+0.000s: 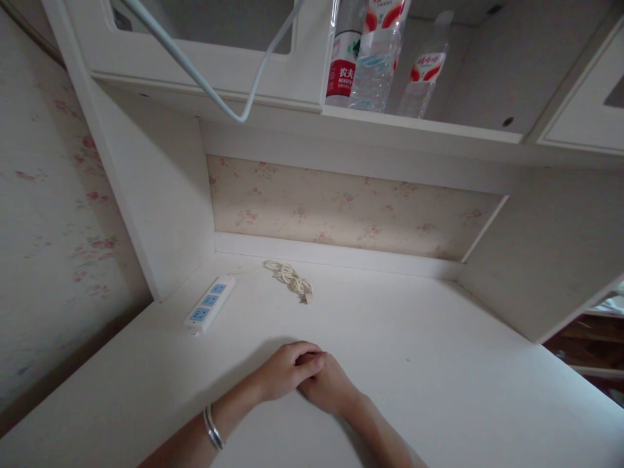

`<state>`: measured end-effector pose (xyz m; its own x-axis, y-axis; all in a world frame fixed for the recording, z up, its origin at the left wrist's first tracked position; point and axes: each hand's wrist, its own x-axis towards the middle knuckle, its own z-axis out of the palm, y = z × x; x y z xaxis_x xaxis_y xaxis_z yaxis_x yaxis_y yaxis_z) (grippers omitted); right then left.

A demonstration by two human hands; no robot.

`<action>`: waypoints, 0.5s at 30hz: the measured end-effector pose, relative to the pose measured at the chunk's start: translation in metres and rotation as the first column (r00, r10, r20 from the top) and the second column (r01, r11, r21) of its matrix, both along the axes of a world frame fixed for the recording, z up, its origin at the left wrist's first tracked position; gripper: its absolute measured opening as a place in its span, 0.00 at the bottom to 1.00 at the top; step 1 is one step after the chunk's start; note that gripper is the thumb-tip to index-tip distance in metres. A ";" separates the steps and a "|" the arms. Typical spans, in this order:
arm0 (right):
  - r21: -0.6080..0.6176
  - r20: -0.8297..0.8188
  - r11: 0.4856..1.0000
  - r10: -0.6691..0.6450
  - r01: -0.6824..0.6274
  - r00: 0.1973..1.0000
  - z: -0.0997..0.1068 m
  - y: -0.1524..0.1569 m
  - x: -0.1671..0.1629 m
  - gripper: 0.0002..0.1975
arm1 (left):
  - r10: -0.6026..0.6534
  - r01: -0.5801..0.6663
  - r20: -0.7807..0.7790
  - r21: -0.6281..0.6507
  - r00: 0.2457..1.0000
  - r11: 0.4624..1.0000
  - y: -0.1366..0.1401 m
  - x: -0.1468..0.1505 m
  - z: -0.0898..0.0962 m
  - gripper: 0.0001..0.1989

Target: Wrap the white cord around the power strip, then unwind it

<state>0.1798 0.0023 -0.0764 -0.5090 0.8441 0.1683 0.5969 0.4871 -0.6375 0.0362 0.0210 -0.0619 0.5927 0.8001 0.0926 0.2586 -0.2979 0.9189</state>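
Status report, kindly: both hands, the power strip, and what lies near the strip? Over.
Left hand and right hand joined together on the desk. Power strip farther back, to their left, sockets up. Bundled cord to its right, clear of both hands.

On the white counter (414, 390) lie a slanted power strip (210, 304) with three blue socket panels and, right of it, a bundled cream cord (288, 276), plug (306, 298) nearest

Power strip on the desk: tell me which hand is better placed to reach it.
Probably the left hand: the power strip lies ahead of it, on its own side. The right hand is farther off, clasped with the left.
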 end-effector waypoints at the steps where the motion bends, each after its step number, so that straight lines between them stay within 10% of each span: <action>1: -0.001 0.006 1.000 0.004 -0.004 1.000 0.000 0.000 0.000 0.19 | -0.001 0.001 -0.003 0.000 1.000 1.000 0.000 0.000 0.000 0.18; 15: -0.011 0.046 1.000 -0.005 0.006 0.999 0.003 0.000 0.000 0.18 | -0.001 0.001 -0.003 0.011 1.000 1.000 0.000 0.001 -0.001 0.18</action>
<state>0.1800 0.0022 -0.0738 -0.5111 0.8488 0.1352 0.6286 0.4765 -0.6147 0.0368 0.0214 -0.0631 0.5936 0.7986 0.0994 0.2611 -0.3080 0.9149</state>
